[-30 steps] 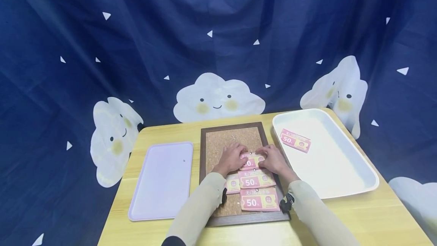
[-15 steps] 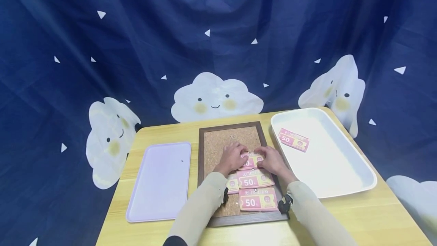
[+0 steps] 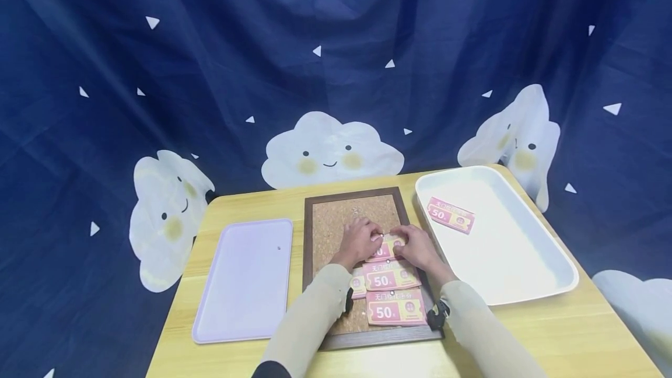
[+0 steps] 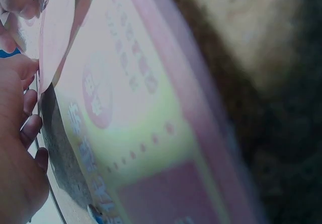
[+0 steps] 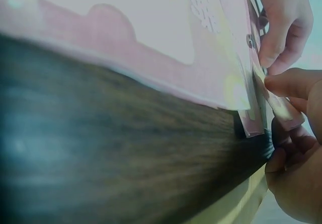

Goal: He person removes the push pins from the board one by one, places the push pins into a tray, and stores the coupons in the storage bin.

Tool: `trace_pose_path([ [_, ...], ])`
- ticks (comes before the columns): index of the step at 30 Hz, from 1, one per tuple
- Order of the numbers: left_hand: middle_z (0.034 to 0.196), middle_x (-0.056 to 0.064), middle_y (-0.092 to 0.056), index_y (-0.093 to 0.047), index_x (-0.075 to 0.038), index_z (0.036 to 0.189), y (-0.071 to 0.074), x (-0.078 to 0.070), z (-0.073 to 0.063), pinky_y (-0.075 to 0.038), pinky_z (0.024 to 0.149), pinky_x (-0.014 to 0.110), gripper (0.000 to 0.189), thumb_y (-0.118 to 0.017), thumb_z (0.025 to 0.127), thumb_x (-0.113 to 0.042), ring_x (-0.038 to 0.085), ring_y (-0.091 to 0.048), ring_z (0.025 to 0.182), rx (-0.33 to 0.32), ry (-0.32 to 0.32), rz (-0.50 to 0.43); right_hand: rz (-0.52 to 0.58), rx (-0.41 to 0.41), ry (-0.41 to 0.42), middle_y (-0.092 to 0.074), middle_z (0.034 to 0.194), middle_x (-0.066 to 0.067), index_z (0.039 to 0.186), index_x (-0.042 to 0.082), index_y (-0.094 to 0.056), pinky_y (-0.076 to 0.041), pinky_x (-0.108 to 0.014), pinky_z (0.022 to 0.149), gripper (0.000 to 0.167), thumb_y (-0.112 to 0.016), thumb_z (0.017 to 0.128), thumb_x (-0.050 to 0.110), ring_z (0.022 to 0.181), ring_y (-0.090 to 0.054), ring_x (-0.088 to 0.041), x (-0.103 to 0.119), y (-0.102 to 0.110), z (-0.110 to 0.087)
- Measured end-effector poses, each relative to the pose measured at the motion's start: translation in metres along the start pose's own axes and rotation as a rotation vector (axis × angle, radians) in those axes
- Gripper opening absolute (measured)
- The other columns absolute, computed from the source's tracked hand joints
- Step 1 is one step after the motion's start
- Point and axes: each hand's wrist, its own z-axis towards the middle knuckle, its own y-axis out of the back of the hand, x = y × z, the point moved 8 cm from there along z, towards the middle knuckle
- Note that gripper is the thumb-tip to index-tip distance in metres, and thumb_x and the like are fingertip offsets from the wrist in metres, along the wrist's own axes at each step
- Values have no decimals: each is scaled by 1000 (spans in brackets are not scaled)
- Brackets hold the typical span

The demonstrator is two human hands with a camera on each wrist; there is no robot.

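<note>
Pink-and-yellow paper coupons marked 50 overlap in a column on a framed corkboard (image 3: 332,217). The uppermost coupon (image 3: 387,249) lies between both hands. My left hand (image 3: 360,244) pinches its left upper part, fingers partly hiding it. My right hand (image 3: 420,248) grips its right end between thumb and fingers, clearer in the right wrist view on the coupon (image 5: 283,112). A small round pin head (image 3: 382,236) shows at its top edge. Below lie a middle coupon (image 3: 383,280) and a lower coupon (image 3: 396,310), each with a pin near its top. Another coupon (image 3: 359,286) is half hidden at left.
On the left of the wooden table (image 3: 247,206) lies a lilac tray (image 3: 244,284) with one tiny object (image 3: 279,248). A white tray (image 3: 509,249) at right holds a single loose coupon (image 3: 450,215). A small metallic cluster (image 3: 357,212) sits high on the corkboard.
The head view has shifted slightly, so everything appears a little further left. Both hands stay at the uppermost coupon with hardly any movement.
</note>
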Motion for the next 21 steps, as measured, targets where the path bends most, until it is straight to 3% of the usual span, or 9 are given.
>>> trace_pose_path([
  [7,113,-10,-60,-69,-31,107,-2,0,2,-37,95,36,21,-60,90,-39,11,-50,110,6,13,9,18,-20,7,-62,93,-4,118,15,-67,-41,-31,67,45,-72,73,11,76,-53,-18,2,2,-2],
  [21,115,-13,-59,-68,-32,107,-5,-3,3,-36,97,38,20,-52,97,-40,10,-49,112,12,-32,65,49,-35,2,-60,88,-4,119,15,-66,-39,-30,65,44,-70,76,9,71,-50,-17,1,-1,-3],
])
